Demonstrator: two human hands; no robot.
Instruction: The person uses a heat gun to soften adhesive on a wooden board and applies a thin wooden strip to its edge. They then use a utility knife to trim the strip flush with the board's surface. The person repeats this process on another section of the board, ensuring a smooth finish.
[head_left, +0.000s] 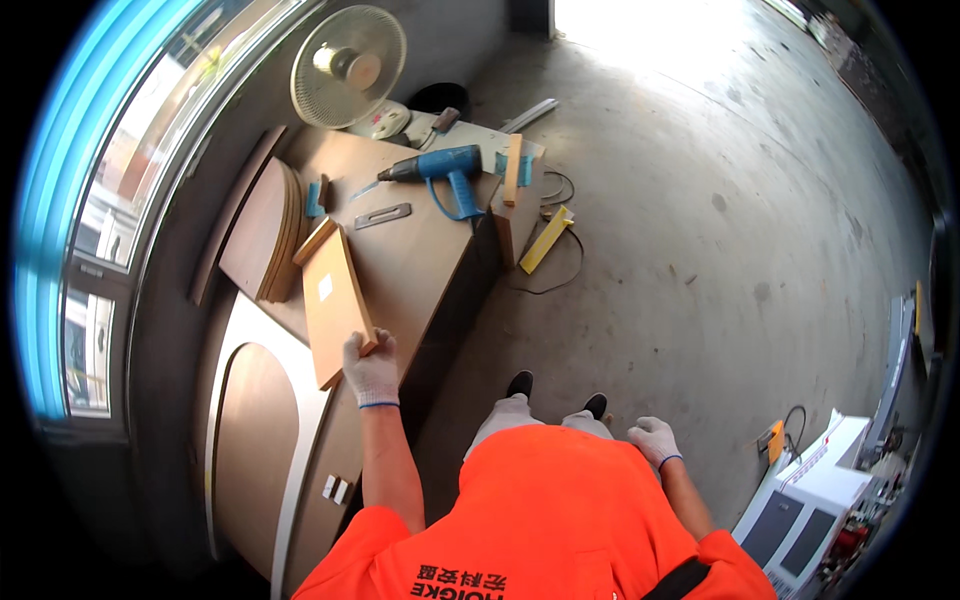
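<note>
My left hand (371,372), in a white knit glove, is closed on the near corner of a light-brown wooden board (338,295). The board has a small white label and a raised strip along its far end. It lies over the brown worktable (415,260); whether its underside rests on the top I cannot tell. My right hand (652,438), gloved too, hangs beside my body over the floor, fingers loosely bent, with nothing visible in it. Beyond the board are a flat metal plate with a slot (383,215) and a blue heat gun (455,170) lying on its side.
Curved brown panels (268,225) are stacked by the window wall. A white arched frame (222,385) lies nearer to me. An electric fan (350,68) stands at the table's far end. A yellow piece (547,240) and a cable are on the floor; a white box (825,465) sits at right.
</note>
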